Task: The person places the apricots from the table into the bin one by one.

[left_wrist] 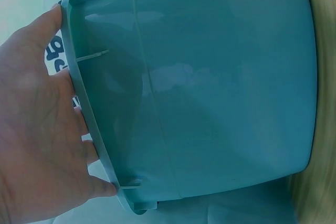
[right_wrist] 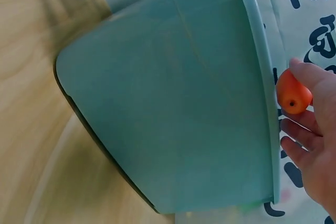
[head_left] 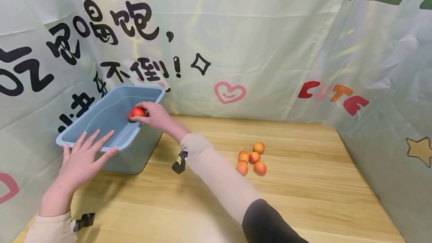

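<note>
A blue-grey plastic tub (head_left: 126,146) stands at the left of the table. My left hand (head_left: 82,163) rests on its near rim with the fingers spread and reaching over the edge; the left wrist view shows the palm (left_wrist: 37,114) outside the tub wall. Over the tub's right rim, my right hand (head_left: 156,117) holds a red-orange fruit (head_left: 138,112) between thumb and fingers. In the right wrist view this fruit (right_wrist: 293,93) looks smooth and slightly pear-shaped, with a small dark spot at one end. It is held just beyond the rim, on the tub's inner side.
Several orange-red apricot-like fruits (head_left: 254,157) lie grouped on the wooden table (head_left: 303,183), right of my right forearm. Printed cloth walls (head_left: 270,48) enclose the table at the back and both sides. The tub stands close to the left cloth.
</note>
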`<action>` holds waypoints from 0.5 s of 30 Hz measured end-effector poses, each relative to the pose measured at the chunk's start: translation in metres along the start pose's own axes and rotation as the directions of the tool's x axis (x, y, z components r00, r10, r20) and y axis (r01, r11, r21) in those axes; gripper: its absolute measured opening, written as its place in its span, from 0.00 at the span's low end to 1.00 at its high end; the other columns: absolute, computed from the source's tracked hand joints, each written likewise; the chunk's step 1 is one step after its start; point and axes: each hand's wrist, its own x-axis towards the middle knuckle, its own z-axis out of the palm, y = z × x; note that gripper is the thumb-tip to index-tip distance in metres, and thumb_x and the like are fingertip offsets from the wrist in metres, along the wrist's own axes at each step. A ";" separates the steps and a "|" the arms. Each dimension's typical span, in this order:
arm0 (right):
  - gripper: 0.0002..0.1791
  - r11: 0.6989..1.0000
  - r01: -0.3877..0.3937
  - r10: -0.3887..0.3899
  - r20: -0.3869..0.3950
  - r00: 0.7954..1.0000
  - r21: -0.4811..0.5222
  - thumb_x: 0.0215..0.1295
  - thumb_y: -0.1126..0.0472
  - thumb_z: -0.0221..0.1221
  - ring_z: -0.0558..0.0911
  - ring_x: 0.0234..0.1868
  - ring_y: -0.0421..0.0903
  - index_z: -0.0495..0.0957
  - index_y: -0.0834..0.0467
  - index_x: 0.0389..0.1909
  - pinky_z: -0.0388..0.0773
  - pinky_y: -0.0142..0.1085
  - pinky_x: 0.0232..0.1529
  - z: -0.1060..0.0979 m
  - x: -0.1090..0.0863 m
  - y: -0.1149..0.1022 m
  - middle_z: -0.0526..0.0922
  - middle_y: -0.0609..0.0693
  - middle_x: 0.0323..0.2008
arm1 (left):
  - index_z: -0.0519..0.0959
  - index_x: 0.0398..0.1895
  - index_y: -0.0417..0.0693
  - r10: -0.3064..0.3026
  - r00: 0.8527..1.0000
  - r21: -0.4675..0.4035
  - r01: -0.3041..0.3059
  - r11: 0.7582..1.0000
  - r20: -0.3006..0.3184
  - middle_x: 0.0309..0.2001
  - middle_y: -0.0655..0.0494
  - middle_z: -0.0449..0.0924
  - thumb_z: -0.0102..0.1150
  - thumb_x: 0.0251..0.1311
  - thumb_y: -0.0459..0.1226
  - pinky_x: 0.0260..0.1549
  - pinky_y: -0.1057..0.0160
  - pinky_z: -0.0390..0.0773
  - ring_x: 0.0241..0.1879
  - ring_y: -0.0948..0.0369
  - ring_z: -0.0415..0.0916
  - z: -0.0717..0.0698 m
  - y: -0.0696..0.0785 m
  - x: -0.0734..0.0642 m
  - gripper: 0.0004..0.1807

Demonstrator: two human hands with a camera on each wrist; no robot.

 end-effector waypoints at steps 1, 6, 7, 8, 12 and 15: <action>0.25 1.000 -0.004 0.004 0.003 1.000 0.010 0.64 0.45 0.62 0.79 0.47 0.37 0.76 0.53 0.58 0.71 0.19 0.46 0.002 0.000 0.000 0.83 0.46 0.52 | 0.52 0.77 0.67 0.000 1.000 0.000 0.000 1.000 -0.001 0.76 0.35 0.48 0.44 0.69 0.60 0.56 0.19 0.20 0.75 0.32 0.31 0.000 0.000 0.000 0.35; 0.25 1.000 -0.005 0.004 0.016 1.000 0.009 0.64 0.46 0.62 0.78 0.47 0.37 0.76 0.53 0.58 0.71 0.19 0.47 0.007 -0.001 -0.003 0.82 0.46 0.51 | 0.52 0.77 0.68 0.001 1.000 -0.001 -0.001 1.000 -0.003 0.76 0.35 0.48 0.44 0.69 0.60 0.56 0.19 0.20 0.75 0.32 0.31 0.001 0.000 -0.001 0.35; 0.25 1.000 -0.001 0.001 0.017 1.000 0.006 0.64 0.46 0.62 0.78 0.47 0.38 0.76 0.53 0.58 0.71 0.20 0.47 0.007 -0.002 -0.003 0.82 0.46 0.51 | 0.52 0.77 0.68 0.001 1.000 -0.002 -0.001 1.000 -0.002 0.76 0.35 0.48 0.44 0.69 0.60 0.56 0.19 0.20 0.75 0.32 0.31 0.001 0.000 -0.001 0.35; 0.25 1.000 0.001 -0.001 0.018 1.000 0.000 0.64 0.46 0.62 0.78 0.47 0.37 0.76 0.53 0.59 0.71 0.20 0.47 0.008 -0.002 -0.003 0.82 0.46 0.51 | 0.52 0.77 0.68 0.001 1.000 -0.002 -0.001 1.000 -0.002 0.76 0.35 0.48 0.44 0.69 0.60 0.57 0.19 0.20 0.75 0.32 0.31 0.001 0.001 -0.001 0.35; 0.25 1.000 0.011 -0.011 0.011 1.000 -0.010 0.65 0.46 0.61 0.78 0.46 0.37 0.76 0.54 0.58 0.71 0.20 0.46 0.010 -0.003 -0.003 0.82 0.46 0.50 | 0.52 0.77 0.69 0.002 1.000 -0.004 -0.002 1.000 -0.005 0.76 0.35 0.48 0.44 0.69 0.60 0.57 0.19 0.20 0.75 0.32 0.30 0.000 0.001 -0.001 0.35; 0.25 0.999 0.021 -0.021 0.004 1.000 -0.024 0.65 0.47 0.62 0.78 0.46 0.38 0.76 0.54 0.58 0.72 0.21 0.47 0.011 -0.003 -0.002 0.82 0.46 0.50 | 0.52 0.77 0.68 0.003 1.000 -0.005 -0.003 1.000 -0.009 0.76 0.35 0.47 0.44 0.69 0.60 0.57 0.20 0.20 0.75 0.33 0.30 0.000 0.001 -0.001 0.35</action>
